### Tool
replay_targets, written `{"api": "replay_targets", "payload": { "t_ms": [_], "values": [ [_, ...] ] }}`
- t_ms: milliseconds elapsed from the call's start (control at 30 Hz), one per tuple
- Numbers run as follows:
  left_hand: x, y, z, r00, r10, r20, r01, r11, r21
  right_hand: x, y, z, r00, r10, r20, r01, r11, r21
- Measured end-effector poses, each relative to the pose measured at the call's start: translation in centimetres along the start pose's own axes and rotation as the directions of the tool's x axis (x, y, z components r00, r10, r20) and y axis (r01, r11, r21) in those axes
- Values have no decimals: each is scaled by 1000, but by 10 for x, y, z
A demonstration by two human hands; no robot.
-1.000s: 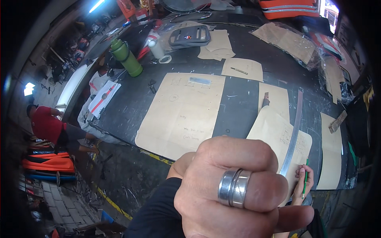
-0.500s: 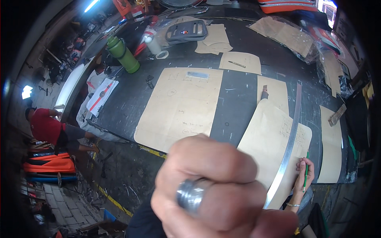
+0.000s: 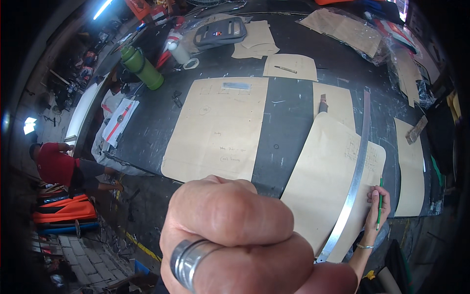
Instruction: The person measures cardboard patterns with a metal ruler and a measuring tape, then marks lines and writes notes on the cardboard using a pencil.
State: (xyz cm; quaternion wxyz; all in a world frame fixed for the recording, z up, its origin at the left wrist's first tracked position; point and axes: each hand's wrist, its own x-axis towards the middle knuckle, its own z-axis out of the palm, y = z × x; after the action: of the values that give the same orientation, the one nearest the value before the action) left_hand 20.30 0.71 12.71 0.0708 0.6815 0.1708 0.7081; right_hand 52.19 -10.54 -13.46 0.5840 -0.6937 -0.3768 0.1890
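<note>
My left hand point(image 3: 230, 235) fills the lower middle, very close, its fingers curled into a fist with a wide silver ring. Whatever it may grip is hidden. At the right edge of a large tan card sheet point(image 3: 318, 161), my right hand point(image 3: 378, 208) holds a green pencil point(image 3: 380, 203). A long metal ruler point(image 3: 353, 188) lies across that sheet, left of the pencil; its near end runs behind my left fist. Beyond the fist lies another tan card sheet point(image 3: 210, 127) with handwriting and a short metal ruler point(image 3: 236, 86) on it.
A utility knife point(image 3: 323, 104) lies on a smaller card. Farther off are a pen point(image 3: 285, 69), a grey bag point(image 3: 220, 33), a tape roll point(image 3: 191, 63) and a green bottle point(image 3: 142, 68). A wooden block point(image 3: 416, 130) rests at right. A person in red point(image 3: 54, 164) stands at left.
My left fist has shifted left and slightly down in the picture. The table's contents sit a little farther left and higher. My right hand still holds the pencil by the sheet's edge.
</note>
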Motion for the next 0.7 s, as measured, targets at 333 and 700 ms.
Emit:
{"api": "replay_targets", "payload": {
  "t_ms": [333, 700],
  "values": [
    [-14, 19, -16, 990, 93, 103, -95, 995, 8, 0, 6, -5, 1000, -13, -9, 14, 1000, 21],
    [-8, 15, -33, 962, 194, 195, -201, 980, 17, 3, -40, 25, 999, -36, 25, 34, 997, 66]
  ]
}}
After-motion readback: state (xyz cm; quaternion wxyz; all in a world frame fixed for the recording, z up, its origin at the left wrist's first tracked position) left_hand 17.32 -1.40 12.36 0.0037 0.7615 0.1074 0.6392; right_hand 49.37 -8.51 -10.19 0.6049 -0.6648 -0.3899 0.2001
